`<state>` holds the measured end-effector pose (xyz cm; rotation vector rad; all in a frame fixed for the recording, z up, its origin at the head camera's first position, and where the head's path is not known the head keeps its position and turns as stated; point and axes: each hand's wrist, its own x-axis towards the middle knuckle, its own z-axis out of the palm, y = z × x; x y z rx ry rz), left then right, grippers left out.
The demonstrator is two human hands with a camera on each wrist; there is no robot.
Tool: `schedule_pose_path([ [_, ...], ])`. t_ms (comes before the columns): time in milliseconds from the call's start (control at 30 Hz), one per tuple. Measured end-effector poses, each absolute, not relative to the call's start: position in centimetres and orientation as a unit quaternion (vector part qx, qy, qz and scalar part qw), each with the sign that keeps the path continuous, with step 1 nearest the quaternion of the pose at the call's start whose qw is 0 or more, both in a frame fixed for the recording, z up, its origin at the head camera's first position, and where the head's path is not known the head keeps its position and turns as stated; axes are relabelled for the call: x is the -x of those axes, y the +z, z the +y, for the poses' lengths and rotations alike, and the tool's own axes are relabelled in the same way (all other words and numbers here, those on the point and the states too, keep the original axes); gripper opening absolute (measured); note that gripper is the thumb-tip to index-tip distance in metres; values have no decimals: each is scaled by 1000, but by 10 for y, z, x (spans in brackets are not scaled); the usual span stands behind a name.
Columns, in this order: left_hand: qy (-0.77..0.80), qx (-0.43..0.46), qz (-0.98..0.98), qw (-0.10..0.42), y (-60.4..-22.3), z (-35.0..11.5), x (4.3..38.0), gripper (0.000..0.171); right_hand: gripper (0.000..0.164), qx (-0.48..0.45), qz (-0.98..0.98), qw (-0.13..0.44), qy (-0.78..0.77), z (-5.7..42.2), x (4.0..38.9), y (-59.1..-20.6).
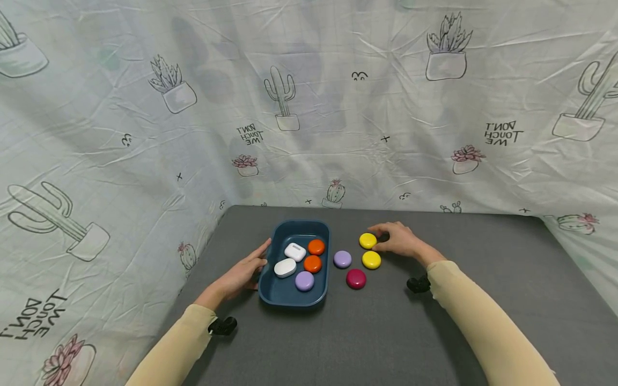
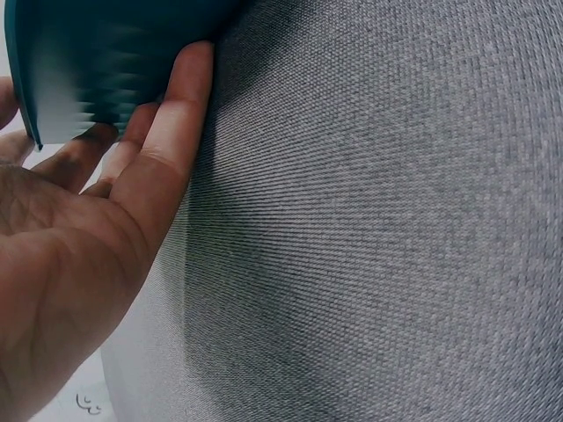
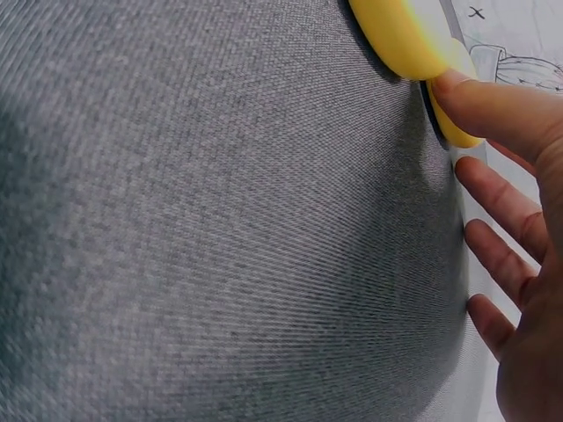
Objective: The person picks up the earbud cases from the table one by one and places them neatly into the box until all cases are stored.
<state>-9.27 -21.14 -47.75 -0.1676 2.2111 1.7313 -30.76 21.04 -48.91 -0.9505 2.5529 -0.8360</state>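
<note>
My left hand [image 1: 245, 271] rests against the left outer wall of a dark blue tray [image 1: 294, 300]. In the left wrist view its fairly straight fingers [image 2: 176, 114] touch that wall, low by the table. Inside the tray lie two orange discs [image 1: 316, 247], a lilac disc [image 1: 304, 281] and two white rounded cases [image 1: 285, 268]. My right hand [image 1: 399, 239] has thumb and index finger about the farther yellow disc [image 1: 368, 240], pinching its edges on the table. The right wrist view shows the thumb touching it; the index fingertip is hidden there.
Close to the right hand lies a second yellow disc [image 1: 371, 260]. A lilac disc [image 1: 342, 259] and a crimson disc [image 1: 356, 279] sit between it and the tray. Patterned cloth [image 1: 309, 107] hangs behind and left of the grey table [image 1: 367, 343].
</note>
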Motion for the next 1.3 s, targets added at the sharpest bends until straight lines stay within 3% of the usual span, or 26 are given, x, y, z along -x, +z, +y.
schedule_pose_path([
  [1300, 607, 67, 775, 161, -479, -212, 94, 60, 55, 321, 887, 161, -291, 201, 312, -487],
])
